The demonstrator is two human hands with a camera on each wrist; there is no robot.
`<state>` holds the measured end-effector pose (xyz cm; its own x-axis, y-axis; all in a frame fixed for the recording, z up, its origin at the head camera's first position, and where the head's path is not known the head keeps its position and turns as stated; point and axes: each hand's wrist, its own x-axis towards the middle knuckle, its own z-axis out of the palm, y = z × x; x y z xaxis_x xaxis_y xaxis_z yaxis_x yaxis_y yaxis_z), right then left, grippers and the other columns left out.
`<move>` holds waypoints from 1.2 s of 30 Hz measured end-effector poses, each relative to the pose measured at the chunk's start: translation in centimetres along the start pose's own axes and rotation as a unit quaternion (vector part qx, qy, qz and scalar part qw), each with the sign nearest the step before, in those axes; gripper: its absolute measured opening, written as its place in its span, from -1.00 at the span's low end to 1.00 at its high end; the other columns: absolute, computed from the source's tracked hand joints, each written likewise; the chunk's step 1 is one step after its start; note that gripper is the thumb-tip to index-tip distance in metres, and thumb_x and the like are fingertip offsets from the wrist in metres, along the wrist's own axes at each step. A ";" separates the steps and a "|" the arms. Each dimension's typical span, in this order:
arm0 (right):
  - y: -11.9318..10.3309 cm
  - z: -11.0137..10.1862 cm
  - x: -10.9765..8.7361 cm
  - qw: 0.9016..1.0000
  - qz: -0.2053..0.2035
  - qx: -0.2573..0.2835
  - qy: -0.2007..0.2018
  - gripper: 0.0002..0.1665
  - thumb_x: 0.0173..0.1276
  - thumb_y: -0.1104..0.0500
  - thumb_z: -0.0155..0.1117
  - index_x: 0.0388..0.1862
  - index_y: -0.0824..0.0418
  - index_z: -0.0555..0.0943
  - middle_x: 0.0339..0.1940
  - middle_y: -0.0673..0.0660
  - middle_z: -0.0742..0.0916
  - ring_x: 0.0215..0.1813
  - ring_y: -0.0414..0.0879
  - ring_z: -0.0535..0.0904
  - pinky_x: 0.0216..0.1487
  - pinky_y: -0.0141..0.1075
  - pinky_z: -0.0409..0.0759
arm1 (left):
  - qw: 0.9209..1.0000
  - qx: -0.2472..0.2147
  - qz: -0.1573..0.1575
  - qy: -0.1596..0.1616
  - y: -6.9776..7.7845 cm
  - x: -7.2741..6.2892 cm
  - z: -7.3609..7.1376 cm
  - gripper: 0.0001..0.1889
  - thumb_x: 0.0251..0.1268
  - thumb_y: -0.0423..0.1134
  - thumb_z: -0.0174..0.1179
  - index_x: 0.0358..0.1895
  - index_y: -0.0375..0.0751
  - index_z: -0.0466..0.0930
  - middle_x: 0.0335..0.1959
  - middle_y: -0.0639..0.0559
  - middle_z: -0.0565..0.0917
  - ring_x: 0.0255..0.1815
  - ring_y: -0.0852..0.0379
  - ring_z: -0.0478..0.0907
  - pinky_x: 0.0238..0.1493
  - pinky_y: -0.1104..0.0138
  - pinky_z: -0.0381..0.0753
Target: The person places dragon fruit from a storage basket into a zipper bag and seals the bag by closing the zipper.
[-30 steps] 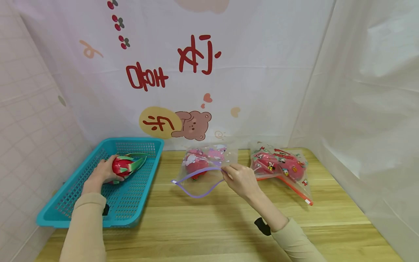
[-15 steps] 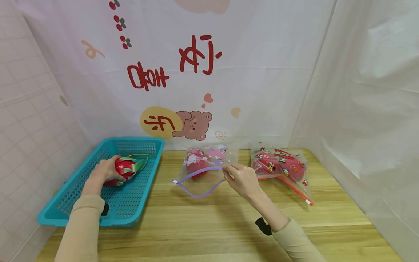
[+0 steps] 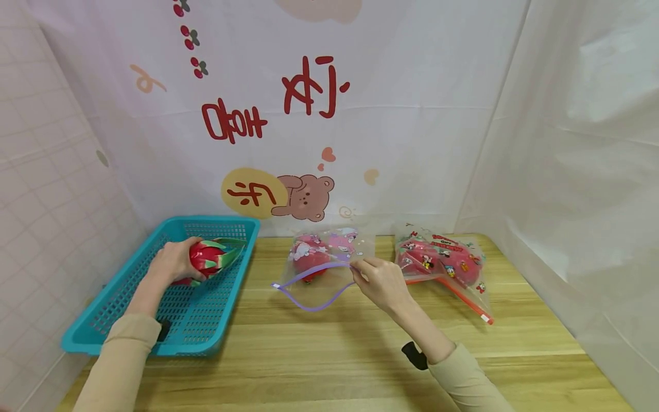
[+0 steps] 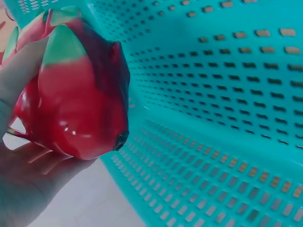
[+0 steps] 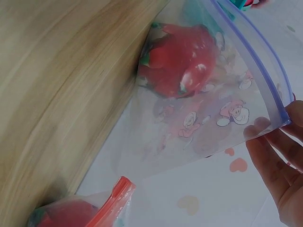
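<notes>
My left hand point(image 3: 175, 262) grips a red dragon fruit point(image 3: 210, 256) with green-tipped scales, over the blue-green basket point(image 3: 231, 320). In the left wrist view the thumb and fingers wrap round the dragon fruit point(image 4: 71, 109), with the basket's slotted wall point(image 4: 227, 71) beside it. My right hand point(image 3: 381, 285) pinches the right corner of a clear zip bag point(image 3: 321, 297) with a purple zip. The bag's mouth gapes towards me. Inside it lies a dragon fruit point(image 5: 177, 61), seen through the printed plastic in the right wrist view.
To the right lies another clear zip bag point(image 3: 448, 243) with a red zip, holding red fruits. Both bags and the basket rest on a wooden table point(image 3: 309, 366). A printed white cloth point(image 3: 412, 131) hangs behind, and more cloth covers both sides.
The left hand has lifted the dragon fruit slightly and carried it to the right within the basket area. The right hand keeps its pinch on the purple-zip bag in the same spot.
</notes>
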<state>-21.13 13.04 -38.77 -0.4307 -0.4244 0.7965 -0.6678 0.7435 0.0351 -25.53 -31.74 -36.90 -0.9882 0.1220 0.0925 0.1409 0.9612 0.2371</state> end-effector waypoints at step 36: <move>0.0 -0.2 0.3 1.000 0.012 0.001 -0.006 -0.90 0.02 0.28 0.44 -0.43 0.13 0.74 -0.56 -0.03 0.76 -0.67 -0.25 0.54 -0.70 -0.47 0.39 | 0.953 -0.023 0.113 0.280 8.5 -3.8 -3.2 -0.08 -0.50 -0.28 0.62 0.19 -0.28 0.44 0.19 -0.37 0.47 0.01 -0.37 0.49 -0.28 -0.19 0.61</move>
<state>-21.14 13.05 -38.39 -0.4539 -0.4117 0.7902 -0.6579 0.7529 0.0143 -20.40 -24.84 -32.11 -0.7470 0.1619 0.6449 0.3618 0.9127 0.1900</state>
